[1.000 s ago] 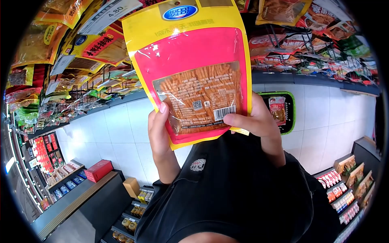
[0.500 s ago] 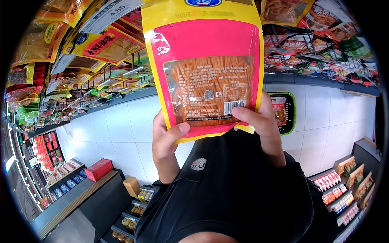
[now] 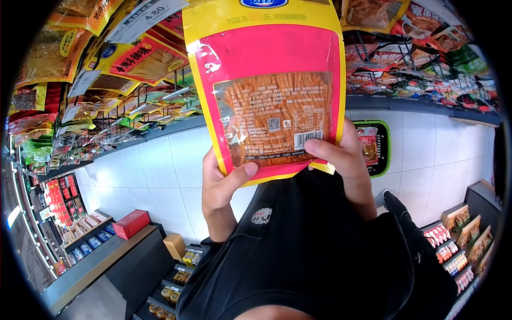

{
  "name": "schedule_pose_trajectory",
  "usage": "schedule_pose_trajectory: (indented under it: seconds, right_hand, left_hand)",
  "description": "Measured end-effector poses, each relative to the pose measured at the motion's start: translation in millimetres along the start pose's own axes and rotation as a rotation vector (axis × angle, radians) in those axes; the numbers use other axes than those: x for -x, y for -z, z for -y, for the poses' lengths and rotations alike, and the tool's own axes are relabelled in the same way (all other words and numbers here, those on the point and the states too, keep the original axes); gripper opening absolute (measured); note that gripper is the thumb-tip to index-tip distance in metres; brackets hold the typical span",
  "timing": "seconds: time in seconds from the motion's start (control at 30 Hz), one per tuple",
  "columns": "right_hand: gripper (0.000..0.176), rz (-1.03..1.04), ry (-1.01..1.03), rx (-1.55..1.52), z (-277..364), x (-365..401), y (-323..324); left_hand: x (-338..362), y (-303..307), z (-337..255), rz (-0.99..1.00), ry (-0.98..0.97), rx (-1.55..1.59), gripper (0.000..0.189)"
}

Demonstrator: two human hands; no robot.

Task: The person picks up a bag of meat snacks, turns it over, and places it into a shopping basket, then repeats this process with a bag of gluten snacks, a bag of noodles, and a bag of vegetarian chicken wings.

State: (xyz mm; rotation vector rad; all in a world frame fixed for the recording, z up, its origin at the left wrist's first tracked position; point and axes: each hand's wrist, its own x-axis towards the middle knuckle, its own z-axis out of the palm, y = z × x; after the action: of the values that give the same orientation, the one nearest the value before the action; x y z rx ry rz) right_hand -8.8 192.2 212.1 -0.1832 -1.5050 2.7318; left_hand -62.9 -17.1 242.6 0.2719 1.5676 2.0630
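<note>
A large snack bag [image 3: 272, 53], pink with a yellow border, is held up in front of me with its printed back facing me. Through its clear window show orange-brown sticks, white print and a barcode. My left hand [image 3: 220, 184] grips the lower left corner, thumb on the front. At the lower right, my right hand [image 3: 344, 162] is closed on the edge, its thumb beside the barcode. The other fingers of both hands are hidden behind the bag. Beyond my right hand, a black basket with a green rim [image 3: 388, 149] sits on the floor, holding a red package [image 3: 368, 146].
Racks of hanging snack bags [image 3: 144, 58] with price tags [image 3: 144, 21] stand at the left, and more bags [image 3: 394, 53] hang at the right. Behind me are a counter with a red box [image 3: 130, 224] and low shelves of goods [image 3: 453, 250]. Pale floor tiles [image 3: 170, 160] lie between.
The bag has shifted very slightly left, still in both hands. My left thumb has slid a little to the right on it. A dark-clothed leg and shoe now show at the lower right.
</note>
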Motion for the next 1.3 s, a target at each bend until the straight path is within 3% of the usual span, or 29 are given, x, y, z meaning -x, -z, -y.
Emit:
schedule_pose_trajectory:
  seconds: [0.37, 0.77, 1.3]
  right_hand:
    - [0.046, 0.005, -0.001, -0.012, -2.6, 3.2, 0.8]
    - [0.046, -0.007, -0.01, 0.0, 0.7, 7.3, 0.0]
    - [0.047, -0.009, -0.021, 0.001, 4.6, 10.1, -2.5]
  left_hand:
    - [2.0, -4.6, -0.6, 0.023, -0.051, 0.042, 0.049]
    - [1.9, -0.5, 2.4, 0.118, -0.037, 0.006, 0.069]
    - [2.6, 4.3, 2.3, 0.159, -0.023, -0.025, 0.079]
